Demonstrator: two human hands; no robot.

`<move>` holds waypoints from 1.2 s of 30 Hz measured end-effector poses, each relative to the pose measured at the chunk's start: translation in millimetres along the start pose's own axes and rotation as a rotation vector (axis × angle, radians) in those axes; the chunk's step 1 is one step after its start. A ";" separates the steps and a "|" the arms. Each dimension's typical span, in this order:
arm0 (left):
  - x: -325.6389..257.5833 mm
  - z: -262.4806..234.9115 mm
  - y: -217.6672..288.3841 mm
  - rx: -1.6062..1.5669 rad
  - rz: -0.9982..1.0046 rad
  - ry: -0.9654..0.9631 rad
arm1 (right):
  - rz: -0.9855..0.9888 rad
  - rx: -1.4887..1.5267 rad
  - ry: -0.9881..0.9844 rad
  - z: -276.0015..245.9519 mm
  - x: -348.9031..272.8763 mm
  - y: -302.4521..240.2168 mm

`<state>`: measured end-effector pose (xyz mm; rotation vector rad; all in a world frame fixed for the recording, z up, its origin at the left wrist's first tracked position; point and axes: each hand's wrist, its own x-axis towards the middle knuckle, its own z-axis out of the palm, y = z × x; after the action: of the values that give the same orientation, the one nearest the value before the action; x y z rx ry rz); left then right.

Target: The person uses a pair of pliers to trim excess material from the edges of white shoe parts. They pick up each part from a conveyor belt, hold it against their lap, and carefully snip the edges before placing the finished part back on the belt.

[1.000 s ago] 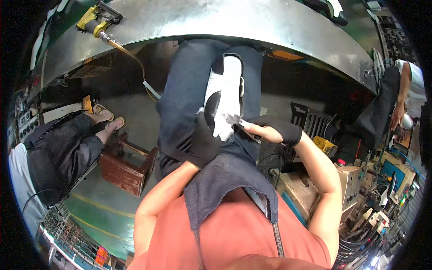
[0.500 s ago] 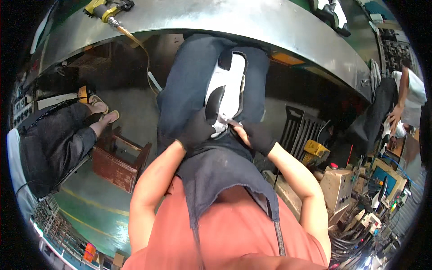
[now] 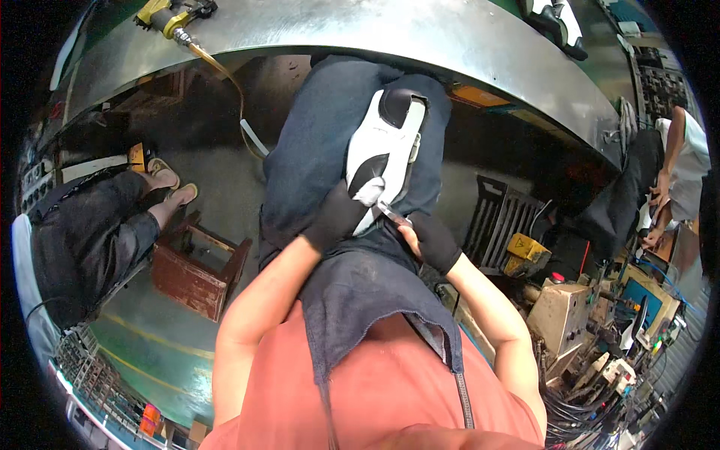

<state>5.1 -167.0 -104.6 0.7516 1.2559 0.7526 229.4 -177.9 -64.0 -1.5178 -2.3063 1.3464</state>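
A white shoe with black patches (image 3: 382,139) lies along my lap, over dark blue trousers. My left hand (image 3: 336,216), in a black glove, is closed on the shoe's nearer end. A crumpled-looking white patch (image 3: 369,190) shows at its fingertips; whether it is cloth or glove tips I cannot tell. My right hand (image 3: 429,238), gloved in black with bare fingers showing, grips a slim tool with a pale metallic tip (image 3: 385,209). That tip meets or nearly meets the shoe beside the white patch. The tool's exact kind is not clear.
A metal workbench (image 3: 360,34) spans the far side, bearing a yellow air tool (image 3: 169,16) with a hose and more shoes (image 3: 555,26). Left are a wooden stool (image 3: 196,266) and a seated person's legs (image 3: 105,225). Another person (image 3: 679,165) and machinery (image 3: 562,315) are at right.
The shoe has tilted, its far end shifting right and showing more of its side. My left fingers moved slightly up along it, and the right hand's tool moved a little right and nearer me.
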 end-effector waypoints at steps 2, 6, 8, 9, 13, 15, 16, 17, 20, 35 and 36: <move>10.0 12.6 -19.4 0.032 0.135 0.138 | 0.030 0.015 -0.026 -1.9 0.4 0.3; 2.2 20.7 19.7 0.137 0.168 0.258 | 0.090 -0.004 -0.265 -63.5 -4.0 -2.8; 15.8 14.3 -4.4 0.161 0.138 0.260 | 0.032 -0.116 -0.341 -106.7 4.7 -31.6; 19.3 11.8 -17.5 0.173 0.113 0.253 | 0.082 -0.171 -0.361 -122.8 12.7 -62.6; 21.2 6.8 -43.7 -0.124 0.233 0.141 | -0.403 -0.011 -0.091 -105.0 36.4 -111.3; 12.9 9.1 -30.9 -0.072 0.210 0.112 | -0.352 -0.166 -0.120 -85.2 37.4 -66.0; 2.1 6.1 -14.3 0.124 0.123 0.084 | -0.141 -0.150 -0.194 -85.3 37.4 -58.5; 2.0 7.5 1.5 0.380 0.474 0.105 | 0.055 -0.141 -0.266 -87.0 39.6 -54.6; -2.9 9.6 -1.5 0.258 0.464 0.065 | -0.141 -0.222 -0.192 -92.5 19.2 -98.3; -1.9 0.8 -2.3 0.587 0.403 0.030 | -0.126 -0.192 -0.091 -59.2 29.7 -73.0; 0.6 1.5 -10.0 0.385 0.300 0.014 | -0.003 -0.254 -0.092 -61.2 25.2 -63.0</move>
<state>7.5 -172.1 -113.1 1.2711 1.3339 0.7647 201.4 -128.4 7.5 -1.5453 -2.6212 1.1825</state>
